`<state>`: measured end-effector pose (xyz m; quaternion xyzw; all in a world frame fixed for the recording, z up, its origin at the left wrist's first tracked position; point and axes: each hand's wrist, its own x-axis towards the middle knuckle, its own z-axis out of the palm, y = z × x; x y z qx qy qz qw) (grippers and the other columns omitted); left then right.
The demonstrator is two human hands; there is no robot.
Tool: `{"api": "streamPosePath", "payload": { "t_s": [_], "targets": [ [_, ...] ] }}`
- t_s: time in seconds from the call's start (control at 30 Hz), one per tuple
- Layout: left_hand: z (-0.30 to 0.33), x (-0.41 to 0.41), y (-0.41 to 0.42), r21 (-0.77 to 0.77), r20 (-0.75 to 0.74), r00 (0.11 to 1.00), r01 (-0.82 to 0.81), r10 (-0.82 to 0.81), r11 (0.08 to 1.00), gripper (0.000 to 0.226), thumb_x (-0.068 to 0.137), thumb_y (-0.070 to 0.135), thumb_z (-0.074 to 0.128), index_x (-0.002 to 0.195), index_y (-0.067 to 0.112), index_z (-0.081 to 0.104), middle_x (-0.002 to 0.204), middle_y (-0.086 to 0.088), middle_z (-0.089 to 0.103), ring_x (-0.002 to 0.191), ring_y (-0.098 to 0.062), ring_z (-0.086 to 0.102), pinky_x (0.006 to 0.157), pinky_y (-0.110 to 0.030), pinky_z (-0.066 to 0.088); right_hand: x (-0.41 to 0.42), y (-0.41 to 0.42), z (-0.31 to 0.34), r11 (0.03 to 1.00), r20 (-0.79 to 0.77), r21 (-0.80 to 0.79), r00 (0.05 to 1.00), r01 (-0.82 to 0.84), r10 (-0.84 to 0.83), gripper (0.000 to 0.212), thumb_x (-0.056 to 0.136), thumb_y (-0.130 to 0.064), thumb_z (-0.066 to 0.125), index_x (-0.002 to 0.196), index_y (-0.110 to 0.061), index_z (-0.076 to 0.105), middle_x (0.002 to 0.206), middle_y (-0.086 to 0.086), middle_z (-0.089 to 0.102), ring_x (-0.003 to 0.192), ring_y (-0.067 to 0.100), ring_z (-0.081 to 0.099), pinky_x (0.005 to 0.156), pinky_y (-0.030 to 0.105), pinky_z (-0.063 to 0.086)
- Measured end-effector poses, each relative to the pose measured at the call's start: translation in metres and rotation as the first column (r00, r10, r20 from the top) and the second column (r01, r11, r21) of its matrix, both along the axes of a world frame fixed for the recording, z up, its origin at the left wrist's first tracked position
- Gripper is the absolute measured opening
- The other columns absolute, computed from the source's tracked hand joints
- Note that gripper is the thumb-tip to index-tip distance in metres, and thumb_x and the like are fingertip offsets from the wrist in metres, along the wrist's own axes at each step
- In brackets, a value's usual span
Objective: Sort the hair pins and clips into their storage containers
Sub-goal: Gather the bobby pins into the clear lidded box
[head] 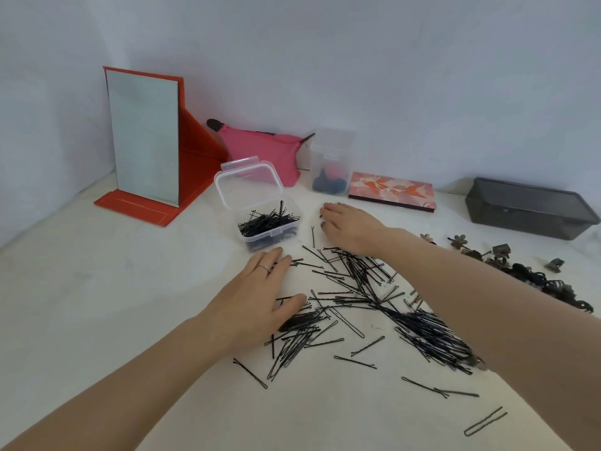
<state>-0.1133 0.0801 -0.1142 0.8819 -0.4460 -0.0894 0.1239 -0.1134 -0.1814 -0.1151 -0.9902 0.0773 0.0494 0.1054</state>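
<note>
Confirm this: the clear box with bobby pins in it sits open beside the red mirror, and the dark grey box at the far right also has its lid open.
One detail is wrong. The head view shows the dark grey box with its lid closed, not open. The rest holds: the clear box sits open, lid tipped back, with bobby pins inside, beside the red mirror.

Two hands are seen, the left hand [260,297] and the right hand [349,224]. The black hair pins [364,288] are too many to be counted. Two clear containers [257,203] are counted, one dark box [530,208], one mirror [143,138], one pink pouch [263,148].
</note>
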Motion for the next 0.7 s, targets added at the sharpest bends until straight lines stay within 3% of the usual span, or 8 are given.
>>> {"api": "streamPosePath", "payload": {
  "t_s": [0.13,0.33,0.47,0.57,0.7],
  "targets": [
    [0.004,-0.012,-0.012,-0.015,-0.043,0.995,0.086,-0.087,0.996,0.085,0.092,0.068,0.037,0.157,0.02,0.011,0.163,0.012,-0.001,0.147,-0.001,-0.004,0.12,-0.028,0.015,-0.055,0.018,0.005,0.998,0.071,-0.008,0.996,-0.06,0.061,0.045,0.103,-0.03,0.034,0.144,-0.017,0.046,0.148,0.004,0.039,0.138,0.021,0.032,0.116,0.038,0.024],
    [0.014,-0.025,-0.012,-0.008,-0.079,0.974,0.211,-0.211,0.977,0.099,0.082,0.071,0.055,0.156,0.023,0.011,0.162,0.015,-0.001,0.147,0.0,-0.001,0.12,-0.025,0.013,-0.125,0.033,0.025,0.993,-0.04,0.118,0.999,-0.009,0.014,0.052,0.102,-0.043,0.038,0.151,-0.027,0.036,0.138,-0.005,0.035,0.129,0.016,0.037,0.113,0.036,0.03],
    [0.015,-0.018,0.0,0.139,-0.044,0.989,0.148,-0.143,0.979,0.111,0.075,0.076,0.058,0.156,0.021,0.006,0.161,0.005,0.002,0.147,-0.012,-0.001,0.12,-0.031,0.013,-0.139,0.032,0.031,0.996,-0.092,0.086,0.996,0.024,-0.016,0.072,0.096,-0.06,0.039,0.157,-0.03,0.014,0.163,-0.003,0.014,0.149,0.017,0.011,0.122,0.036,0.013],
    [0.017,-0.018,0.003,0.113,-0.073,0.991,0.121,-0.113,0.986,0.1,0.078,0.069,0.063,0.152,0.018,0.02,0.153,0.007,0.019,0.14,-0.01,0.013,0.115,-0.029,0.025,-0.15,0.039,0.026,1.0,-0.157,-0.002,0.988,0.014,-0.014,0.081,0.091,-0.069,0.038,0.157,-0.032,0.007,0.165,-0.003,0.003,0.151,0.018,0.001,0.123,0.039,0.007],
    [0.027,-0.017,-0.004,0.105,-0.021,0.991,0.135,-0.134,0.985,0.073,0.082,0.059,0.066,0.14,0.021,0.042,0.129,0.008,0.043,0.118,-0.011,0.04,0.098,-0.031,0.041,-0.152,0.047,0.028,0.999,-0.021,-0.04,1.0,0.008,-0.008,0.071,0.093,-0.056,0.047,0.155,-0.031,0.023,0.155,-0.003,0.034,0.139,0.021,0.032,0.112,0.036,0.032]
  ]
}}
